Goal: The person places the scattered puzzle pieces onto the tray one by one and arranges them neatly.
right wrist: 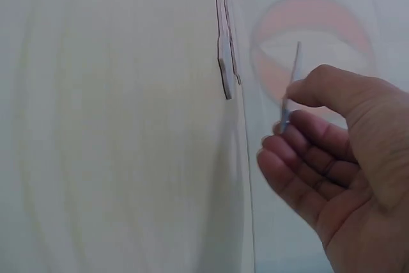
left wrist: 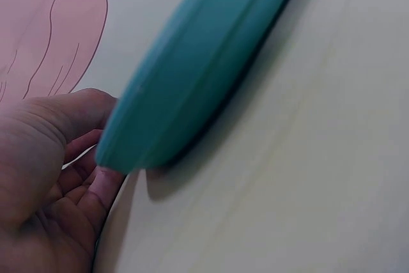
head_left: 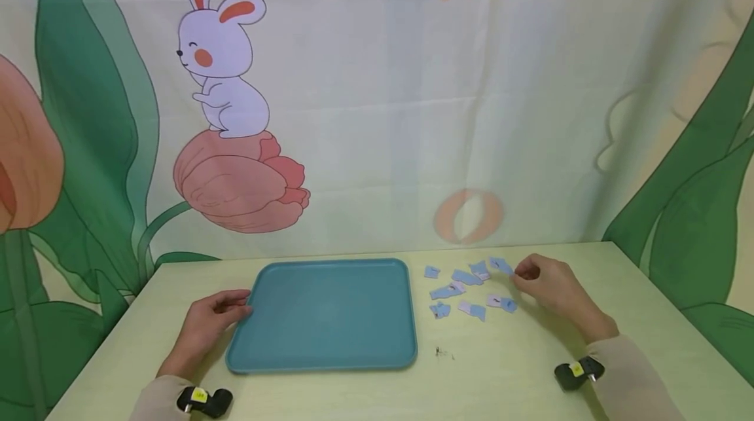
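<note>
A teal tray (head_left: 324,316) lies on the left half of the table. My left hand (head_left: 206,323) holds its left edge; in the left wrist view the thumb of the left hand (left wrist: 57,164) meets the tray's rim (left wrist: 185,75), with the other fingers curled below. To the right of the tray, my right hand (head_left: 550,283) pinches a light-blue puzzle piece (head_left: 499,265) between thumb and fingers. The right wrist view shows that thin puzzle piece (right wrist: 295,62) edge-on in the right hand (right wrist: 339,158). Left of this hand lie several blue and pink puzzle pieces (head_left: 469,277).
The pale table (head_left: 501,382) ends at a printed curtain (head_left: 377,113) with a rabbit and tulips. Some small dark marks (head_left: 439,351) show on the table right of the tray. Each wrist wears a black camera (head_left: 203,401).
</note>
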{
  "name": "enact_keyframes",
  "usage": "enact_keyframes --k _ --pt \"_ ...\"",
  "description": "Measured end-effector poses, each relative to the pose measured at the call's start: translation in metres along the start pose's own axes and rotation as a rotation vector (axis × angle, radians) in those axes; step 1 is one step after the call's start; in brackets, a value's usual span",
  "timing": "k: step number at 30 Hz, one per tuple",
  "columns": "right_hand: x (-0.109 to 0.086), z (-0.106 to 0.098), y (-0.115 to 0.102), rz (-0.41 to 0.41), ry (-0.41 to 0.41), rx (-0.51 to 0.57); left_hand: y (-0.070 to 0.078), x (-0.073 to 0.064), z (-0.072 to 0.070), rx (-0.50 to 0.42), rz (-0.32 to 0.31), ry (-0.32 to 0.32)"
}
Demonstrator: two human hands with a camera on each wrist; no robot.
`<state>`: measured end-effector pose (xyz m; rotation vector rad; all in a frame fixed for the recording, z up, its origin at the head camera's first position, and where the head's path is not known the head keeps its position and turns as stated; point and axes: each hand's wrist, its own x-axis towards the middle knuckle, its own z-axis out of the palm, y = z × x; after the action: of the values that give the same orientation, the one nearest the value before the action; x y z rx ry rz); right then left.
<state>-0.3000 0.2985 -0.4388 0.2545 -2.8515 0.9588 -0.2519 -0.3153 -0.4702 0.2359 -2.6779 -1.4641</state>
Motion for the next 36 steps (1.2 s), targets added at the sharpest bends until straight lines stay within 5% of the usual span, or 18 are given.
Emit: enact_keyframes --k 6,15,24,36 --pt "-0.002 0.005 -0.018 -0.064 0.105 0.047 -0.001 0.000 0.000 -0.016 0.010 -0.001" --pt "0.002 0.019 -0.045 -0.221 0.154 0.130 -0.003 0.000 0.002 -0.027 0.030 0.010" --pt "0.018 0.038 -0.075 -0.344 0.123 0.153 -0.003 0.001 0.001 -0.030 0.038 0.016" --pt "0.035 0.054 -0.110 -0.378 0.034 0.162 -0.004 0.001 0.002 -0.034 0.036 0.021"
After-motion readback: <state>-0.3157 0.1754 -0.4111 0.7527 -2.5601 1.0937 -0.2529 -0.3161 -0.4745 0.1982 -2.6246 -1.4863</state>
